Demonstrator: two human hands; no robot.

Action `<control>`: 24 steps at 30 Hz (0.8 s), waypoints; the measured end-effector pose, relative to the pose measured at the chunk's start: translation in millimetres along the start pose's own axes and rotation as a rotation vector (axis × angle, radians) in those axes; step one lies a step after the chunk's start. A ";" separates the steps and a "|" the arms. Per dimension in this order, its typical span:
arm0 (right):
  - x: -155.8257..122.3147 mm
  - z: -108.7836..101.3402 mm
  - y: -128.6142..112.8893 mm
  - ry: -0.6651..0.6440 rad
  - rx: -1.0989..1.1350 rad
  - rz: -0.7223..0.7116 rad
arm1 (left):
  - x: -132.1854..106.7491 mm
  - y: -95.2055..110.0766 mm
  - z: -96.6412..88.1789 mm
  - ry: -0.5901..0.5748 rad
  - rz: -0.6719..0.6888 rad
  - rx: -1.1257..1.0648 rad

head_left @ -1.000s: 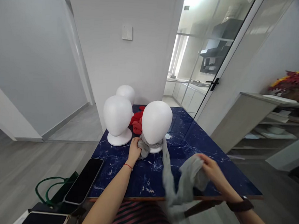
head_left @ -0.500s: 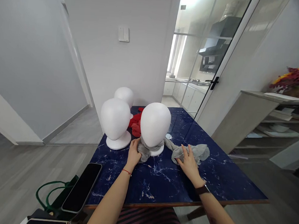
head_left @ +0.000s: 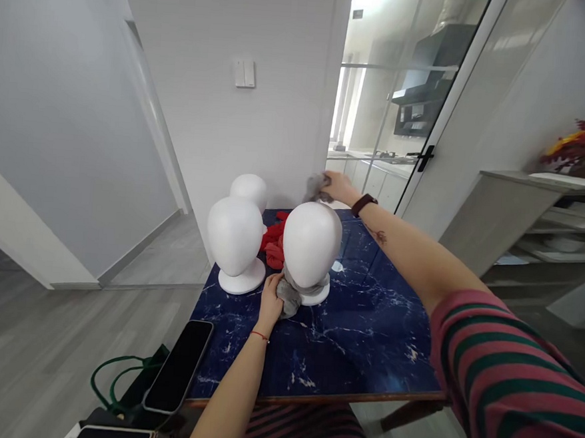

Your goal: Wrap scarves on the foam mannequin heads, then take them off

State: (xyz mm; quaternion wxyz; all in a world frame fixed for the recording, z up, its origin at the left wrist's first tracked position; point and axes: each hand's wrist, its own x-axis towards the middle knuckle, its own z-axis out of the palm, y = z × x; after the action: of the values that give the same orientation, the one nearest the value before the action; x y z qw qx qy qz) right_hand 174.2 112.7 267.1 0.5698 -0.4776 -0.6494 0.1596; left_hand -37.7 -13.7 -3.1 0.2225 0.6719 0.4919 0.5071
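A white foam mannequin head (head_left: 311, 244) stands on the blue marble table (head_left: 359, 337). A grey scarf (head_left: 291, 297) is wrapped at its neck. My left hand (head_left: 270, 299) is closed on the scarf's end at the front left of the neck. My right hand (head_left: 335, 186) reaches behind and above the head, closed on the other bunched end of the grey scarf (head_left: 315, 187). The stretch of scarf between the two hands is hidden behind the head.
Two more white foam heads (head_left: 234, 235) (head_left: 248, 189) stand to the left, with red cloth (head_left: 272, 243) behind them. A black phone (head_left: 179, 365) lies at the table's near left corner. A green-handled bag (head_left: 121, 380) sits below it. A glass door is at the right.
My right hand picked the scarf's loose end up off the table at the right and carried it up behind the foam head. My left hand stayed at the neck.
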 end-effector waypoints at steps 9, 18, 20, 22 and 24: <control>-203.6 -53.4 -33.1 -0.543 -0.410 -0.421 | -1.8 -1.6 -0.7 0.046 -0.167 -0.181; -272.3 -117.0 122.4 0.217 -0.552 0.175 | -0.6 8.3 -2.6 0.203 -0.117 -0.050; -281.2 -96.7 133.9 0.068 -0.539 0.148 | -1.3 8.3 -3.6 0.211 -0.099 -0.036; -291.0 -71.0 137.6 -0.169 -0.569 0.155 | -2.4 6.9 -4.3 0.195 -0.076 -0.013; -298.1 -48.9 136.7 -0.327 -0.672 0.150 | -3.1 4.9 -4.2 0.170 -0.058 0.021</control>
State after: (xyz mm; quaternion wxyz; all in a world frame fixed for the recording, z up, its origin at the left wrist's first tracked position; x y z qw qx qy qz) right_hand 246.2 -75.5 3.8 0.2571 -0.6525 -0.7109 0.0530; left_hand -39.4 -19.2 1.0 0.1876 0.6143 0.5336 0.5502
